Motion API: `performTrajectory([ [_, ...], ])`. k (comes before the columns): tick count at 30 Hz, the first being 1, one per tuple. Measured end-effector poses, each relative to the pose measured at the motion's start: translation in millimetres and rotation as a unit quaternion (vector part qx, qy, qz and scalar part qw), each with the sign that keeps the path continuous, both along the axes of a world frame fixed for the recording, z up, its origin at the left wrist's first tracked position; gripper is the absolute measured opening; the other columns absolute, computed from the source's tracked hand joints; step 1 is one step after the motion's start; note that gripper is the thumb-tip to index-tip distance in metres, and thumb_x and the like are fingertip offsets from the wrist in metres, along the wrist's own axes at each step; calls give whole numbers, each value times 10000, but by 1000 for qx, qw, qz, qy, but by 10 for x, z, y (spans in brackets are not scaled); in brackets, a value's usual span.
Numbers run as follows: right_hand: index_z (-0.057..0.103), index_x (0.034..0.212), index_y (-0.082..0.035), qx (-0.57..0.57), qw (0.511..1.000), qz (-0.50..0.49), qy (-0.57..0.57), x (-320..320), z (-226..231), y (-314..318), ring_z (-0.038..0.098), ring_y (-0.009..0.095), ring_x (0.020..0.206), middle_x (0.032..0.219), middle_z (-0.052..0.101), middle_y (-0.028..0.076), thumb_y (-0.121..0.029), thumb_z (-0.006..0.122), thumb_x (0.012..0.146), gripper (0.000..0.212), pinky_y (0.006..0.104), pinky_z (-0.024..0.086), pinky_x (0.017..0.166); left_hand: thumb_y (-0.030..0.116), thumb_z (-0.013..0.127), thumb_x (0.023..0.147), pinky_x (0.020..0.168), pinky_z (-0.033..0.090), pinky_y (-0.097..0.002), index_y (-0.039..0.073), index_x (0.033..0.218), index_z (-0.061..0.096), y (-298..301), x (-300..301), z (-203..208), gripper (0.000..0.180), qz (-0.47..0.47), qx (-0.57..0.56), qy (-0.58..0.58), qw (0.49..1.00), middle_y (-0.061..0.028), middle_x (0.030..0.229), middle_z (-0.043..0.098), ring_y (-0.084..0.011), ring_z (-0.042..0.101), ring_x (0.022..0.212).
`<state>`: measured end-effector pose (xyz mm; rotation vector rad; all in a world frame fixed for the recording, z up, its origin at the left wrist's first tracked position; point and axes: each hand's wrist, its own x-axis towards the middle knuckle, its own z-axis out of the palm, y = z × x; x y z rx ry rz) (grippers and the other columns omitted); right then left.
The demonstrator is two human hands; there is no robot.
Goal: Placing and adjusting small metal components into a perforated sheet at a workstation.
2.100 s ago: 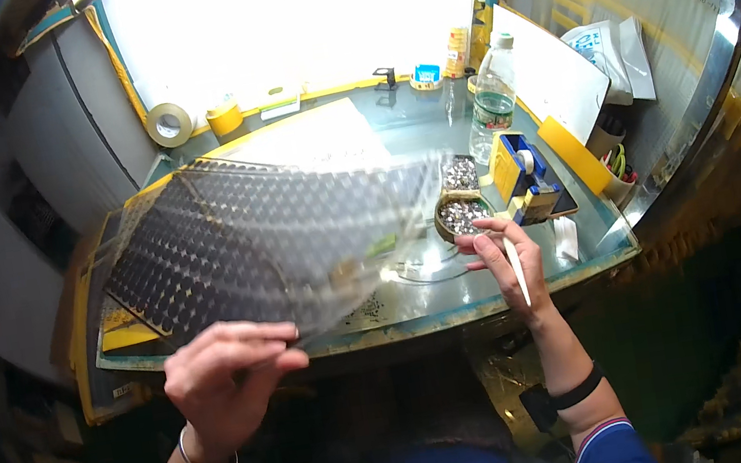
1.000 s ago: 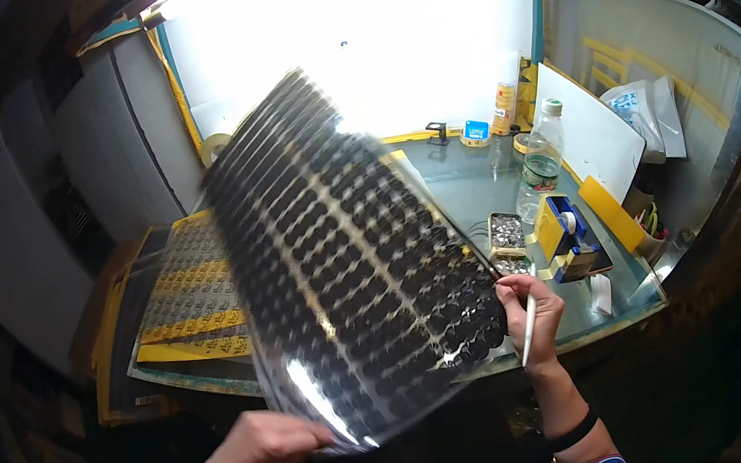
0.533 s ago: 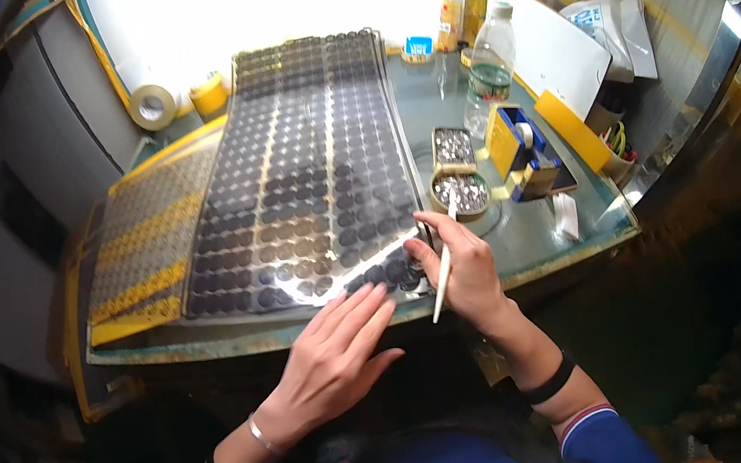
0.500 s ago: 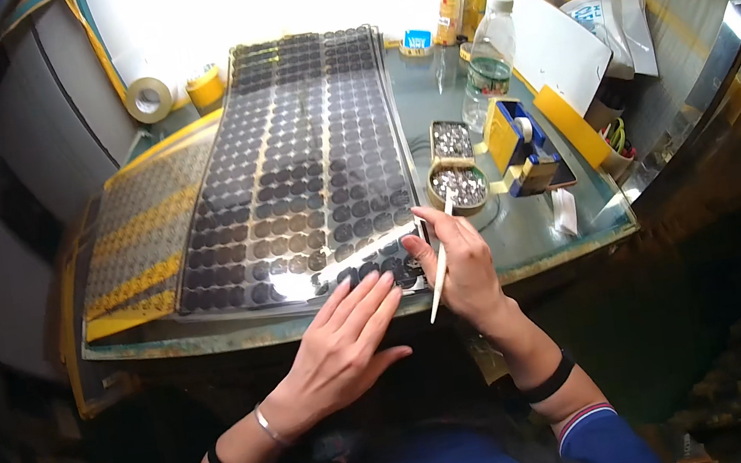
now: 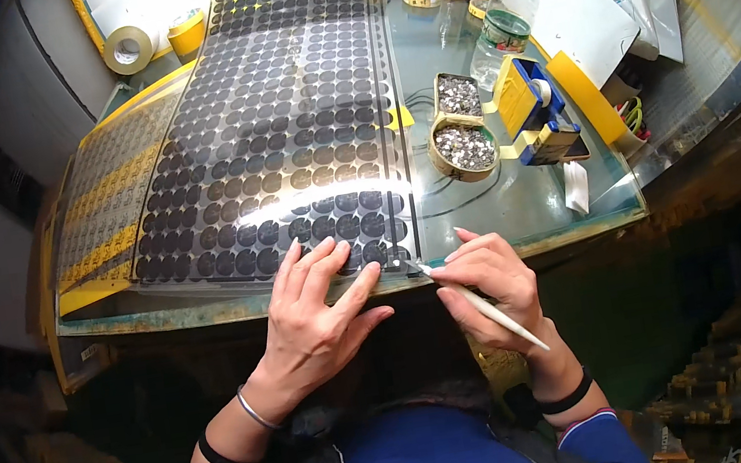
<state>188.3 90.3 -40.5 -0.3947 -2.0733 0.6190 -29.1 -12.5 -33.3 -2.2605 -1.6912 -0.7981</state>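
A large clear film sheet [image 5: 282, 154] printed with rows of dark round discs lies on the glass-topped table. My left hand [image 5: 313, 309] rests with spread fingers on its near edge, holding nothing. Between the fingers of my right hand [image 5: 499, 287] is a slim white pen-shaped tool [image 5: 498, 316], its handle slanting down to the right. The tool's thin dark tip is at the sheet's near right corner; whether it touches the film I cannot tell.
An open two-part tin [image 5: 465, 160] of small silvery pieces stands right of the sheet, beside a blue and yellow tape dispenser [image 5: 529, 107]. A plastic bottle [image 5: 511, 14] stands behind. At left lies a yellow-striped sheet [image 5: 110, 189]; tape rolls [image 5: 129, 50] sit at the back left.
My right hand has turned, bringing the tool's tip from beside the tin down to the sheet's near right corner. My left hand stays on the near edge. The whole view has shifted.
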Motion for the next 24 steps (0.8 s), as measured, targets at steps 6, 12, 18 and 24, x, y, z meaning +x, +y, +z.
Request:
performTrajectory([
  [6,734,903,-60,22,1000,5,-20,-42,8,23,647,261,879,841,697,71,-19,774,696,215,467,470,974,255,816,723,1051,407,-514,65,1132,656,40,22,6,479,-14,-9,-41,999,-165,1215,589,-344,544,1194],
  [12,734,897,-74,14,1000,4,-23,-43,-61,26,678,253,902,914,729,67,1,781,686,229,472,467,982,209,818,724,1019,461,-473,10,1085,651,118,6,-36,445,-69,-4,-76,995,-172,1174,632,-333,598,1143],
  [18,730,885,-74,45,999,-6,-27,-70,-76,24,688,247,869,902,728,63,11,779,681,226,479,474,977,219,829,705,1025,454,-488,70,1077,669,113,1,-40,432,-73,-2,-68,995,-155,1191,622,-315,602,1138],
  [24,722,864,-81,69,997,-21,-21,-103,-107,-7,690,234,836,869,720,60,19,772,673,221,492,483,962,153,803,701,1026,447,-494,73,1049,674,151,18,16,380,-83,-2,-70,994,-140,1188,627,-309,602,1141],
])
